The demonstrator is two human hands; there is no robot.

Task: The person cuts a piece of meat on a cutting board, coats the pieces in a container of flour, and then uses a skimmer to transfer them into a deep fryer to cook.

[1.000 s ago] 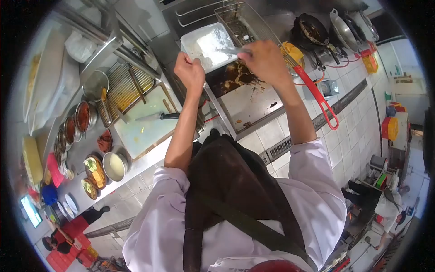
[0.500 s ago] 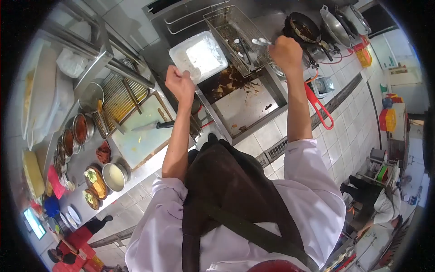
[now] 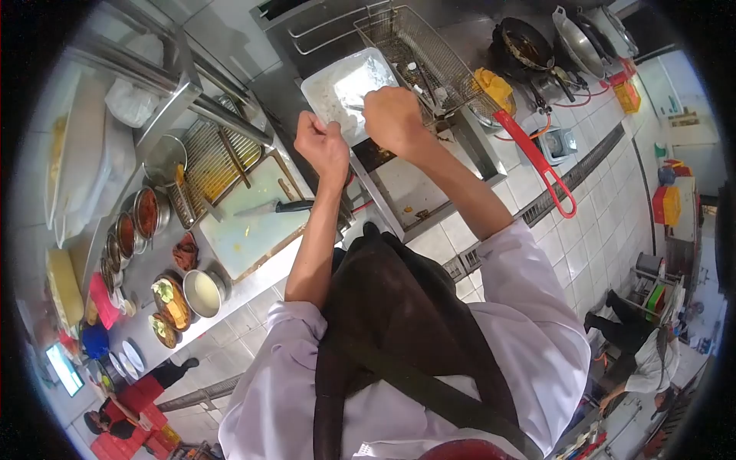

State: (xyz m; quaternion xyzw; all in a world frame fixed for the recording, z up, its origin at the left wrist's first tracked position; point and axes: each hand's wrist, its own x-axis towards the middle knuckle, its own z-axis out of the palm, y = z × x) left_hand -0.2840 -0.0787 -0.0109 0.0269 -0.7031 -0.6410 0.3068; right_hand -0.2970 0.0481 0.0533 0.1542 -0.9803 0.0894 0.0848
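Bright light floods my view, glaring off the white plastic tub at twelve o'clock. The screen glows at eight; fisheye distortion bends the soft, dark-vignetted edges.

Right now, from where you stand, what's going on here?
A person's left hand is closed at the near corner of a white tub. The right hand is over the tub, apparently holding a mostly hidden metal utensil. A wire basket sits beside the tub; a knife lies on the cutting board.
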